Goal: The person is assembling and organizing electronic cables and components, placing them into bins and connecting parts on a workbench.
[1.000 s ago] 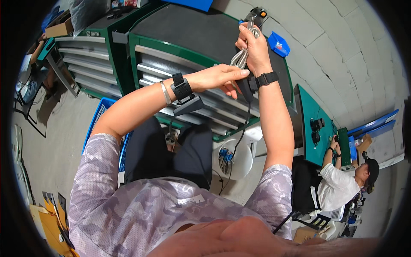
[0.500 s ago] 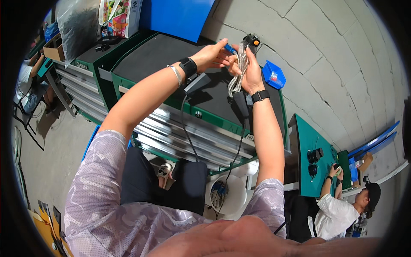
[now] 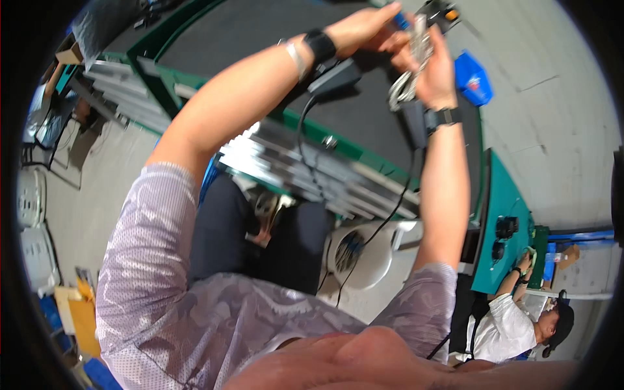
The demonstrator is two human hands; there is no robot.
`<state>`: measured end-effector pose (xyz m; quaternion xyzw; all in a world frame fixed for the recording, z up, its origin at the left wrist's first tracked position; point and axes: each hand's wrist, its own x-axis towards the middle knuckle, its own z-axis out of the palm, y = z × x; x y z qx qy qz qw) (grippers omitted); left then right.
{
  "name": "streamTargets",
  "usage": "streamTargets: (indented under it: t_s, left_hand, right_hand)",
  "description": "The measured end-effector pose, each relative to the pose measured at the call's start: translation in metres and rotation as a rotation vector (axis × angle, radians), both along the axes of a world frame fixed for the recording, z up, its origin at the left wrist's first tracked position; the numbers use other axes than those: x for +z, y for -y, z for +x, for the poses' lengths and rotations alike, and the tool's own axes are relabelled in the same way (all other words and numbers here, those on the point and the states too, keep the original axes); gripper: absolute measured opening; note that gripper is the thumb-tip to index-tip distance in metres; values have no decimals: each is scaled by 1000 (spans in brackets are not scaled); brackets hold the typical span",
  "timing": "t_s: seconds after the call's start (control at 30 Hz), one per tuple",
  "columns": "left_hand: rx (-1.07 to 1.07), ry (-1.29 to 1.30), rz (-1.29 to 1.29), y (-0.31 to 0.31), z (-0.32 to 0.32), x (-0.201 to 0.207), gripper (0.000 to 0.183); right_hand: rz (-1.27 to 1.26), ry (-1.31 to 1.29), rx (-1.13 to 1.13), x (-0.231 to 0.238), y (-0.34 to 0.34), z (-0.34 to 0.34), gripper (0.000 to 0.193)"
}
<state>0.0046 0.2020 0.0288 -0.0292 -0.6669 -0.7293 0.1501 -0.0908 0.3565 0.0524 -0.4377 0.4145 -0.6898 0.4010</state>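
Note:
Near the top of the view, over the dark mat (image 3: 253, 49) of a green tool cabinet, both hands are close together at one bundled pale cable (image 3: 420, 49). My right hand (image 3: 439, 71) is closed round the bundle, and a loop of it hangs below the palm. With thumb and fingers together, my left hand (image 3: 370, 29) is at the cable's blue plug (image 3: 402, 21); its fingertips are blurred and partly hidden. A dark box on a black lead (image 3: 335, 77) sits below my left wrist, and a similar dark box (image 3: 414, 123) is beside my right wrist.
Beyond my right hand lie a blue bin (image 3: 473, 78) and a black device with an orange button (image 3: 442, 14). A white bucket (image 3: 374, 263) with cables stands below the drawers (image 3: 286, 162). At right, a co-worker (image 3: 504, 325) works at a green table (image 3: 497, 260).
The view has shifted, so the cabinet and both hands appear farther up and right. My hands keep hold of the cable bundle and its blue plug.

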Motion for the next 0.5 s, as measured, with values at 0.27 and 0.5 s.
streamTargets:
  t_s: [0.27,0.5]
  left_hand:
    - [-26,-59,112,11,-15,-4,55]
    - [-59,-100,135,10,-8,-2,48]
  right_hand:
    - [66,-39,-21,-3,1,-2,66]
    - [65,-48,-21,-3,4,4,67]
